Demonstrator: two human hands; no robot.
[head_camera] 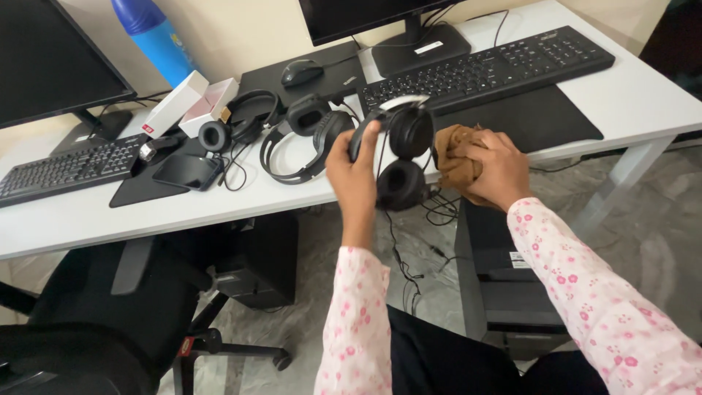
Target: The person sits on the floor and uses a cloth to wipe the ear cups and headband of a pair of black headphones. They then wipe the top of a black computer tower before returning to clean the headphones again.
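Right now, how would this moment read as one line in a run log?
left hand: holds black headphones | right hand: grips brown cloth beside them | desk: two more headsets, keyboard

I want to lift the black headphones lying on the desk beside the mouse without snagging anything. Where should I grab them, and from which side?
Likely best at the headband arc of the black headphones on the desk, coming from the front desk edge. The band curves toward that edge and looks bare, while the ear cups lie at the far end, close to the second headset and its trailing cable.
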